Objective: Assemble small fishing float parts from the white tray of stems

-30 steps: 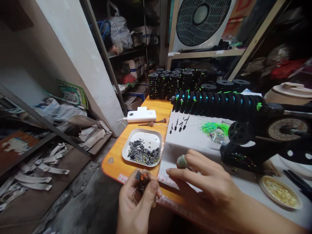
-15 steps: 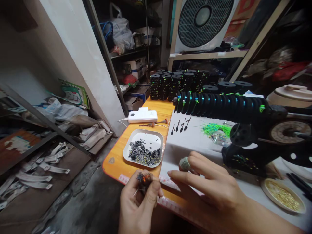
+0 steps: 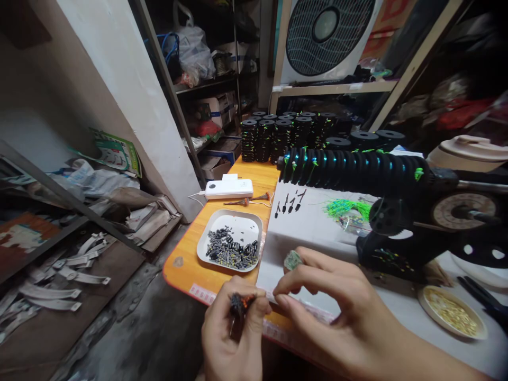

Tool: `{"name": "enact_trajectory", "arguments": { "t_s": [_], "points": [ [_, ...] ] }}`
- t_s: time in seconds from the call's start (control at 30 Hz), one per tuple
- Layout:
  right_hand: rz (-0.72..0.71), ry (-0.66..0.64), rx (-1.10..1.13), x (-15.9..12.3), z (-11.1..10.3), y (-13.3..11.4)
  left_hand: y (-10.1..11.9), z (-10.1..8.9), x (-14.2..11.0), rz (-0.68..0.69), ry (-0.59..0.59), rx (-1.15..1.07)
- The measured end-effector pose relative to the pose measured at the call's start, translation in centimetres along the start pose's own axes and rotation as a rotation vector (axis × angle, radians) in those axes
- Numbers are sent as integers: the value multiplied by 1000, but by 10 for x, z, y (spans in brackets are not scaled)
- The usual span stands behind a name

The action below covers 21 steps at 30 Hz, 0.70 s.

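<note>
My left hand [image 3: 234, 333] is closed around a small bundle of thin dark strands with orange tips [image 3: 241, 304]. Close to its fingertips, the thumb and index finger of my right hand [image 3: 333, 301] come together in a pinch. Whatever lies between them is too small to make out. A green wrap [image 3: 292, 260] covers one right fingertip. Just beyond my left hand, a white square tray [image 3: 202, 248] contains many small black and grey tubular pieces. Several small black parts [image 3: 291, 205] lie in a row on the white sheet [image 3: 301, 233].
A black machine [image 3: 397, 217] with a long ribbed roller [image 3: 349, 168] stands on the right. Black spools [image 3: 283, 140] fill the table's back. Also here are a white power bank [image 3: 229, 189], green strands [image 3: 347, 209] and a dish of gold pieces [image 3: 482, 330].
My right hand's index finger and thumb have closed into a pinch and moved next to my left fingertips. The bundle has turned in my left hand. The whole view has shifted slightly.
</note>
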State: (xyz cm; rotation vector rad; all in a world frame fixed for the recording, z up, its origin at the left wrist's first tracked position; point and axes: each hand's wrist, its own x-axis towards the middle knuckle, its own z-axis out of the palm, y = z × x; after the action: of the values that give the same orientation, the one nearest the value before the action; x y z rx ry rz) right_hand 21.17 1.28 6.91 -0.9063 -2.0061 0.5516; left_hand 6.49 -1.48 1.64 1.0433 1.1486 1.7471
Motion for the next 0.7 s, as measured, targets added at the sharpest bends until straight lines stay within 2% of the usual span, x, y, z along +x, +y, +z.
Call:
{"name": "enact_trajectory", "arguments": {
  "t_s": [0.07,0.13,0.27,0.33,0.37,0.43,0.5,0.53,0.57,0.7],
  "points": [
    [-12,-16,-15,-1,1,-1,-3,-2,0,126,49,19],
    [-55,-37,-46,-1,1,-1,-4,-6,0,190,85,37],
    [-134,-15,-127,4,-7,-1,2,-25,8,225,183,45],
    [-143,21,-156,8,-13,-2,4,-38,16,178,191,118],
    [-150,23,-156,9,-15,-2,4,-43,20,124,128,221],
    [-163,-17,-133,10,-18,-3,2,-50,28,8,-138,490],
    [-153,-63,-101,10,-17,-3,-2,-51,34,-34,-393,671],
    [-143,-79,-89,10,-16,-3,-3,-50,35,-24,-461,696],
    [-134,-87,-81,9,-14,-3,-5,-49,35,-19,-463,689],
    [-113,-50,-58,7,-9,0,-5,-38,26,-128,-263,457]
  ]
}}
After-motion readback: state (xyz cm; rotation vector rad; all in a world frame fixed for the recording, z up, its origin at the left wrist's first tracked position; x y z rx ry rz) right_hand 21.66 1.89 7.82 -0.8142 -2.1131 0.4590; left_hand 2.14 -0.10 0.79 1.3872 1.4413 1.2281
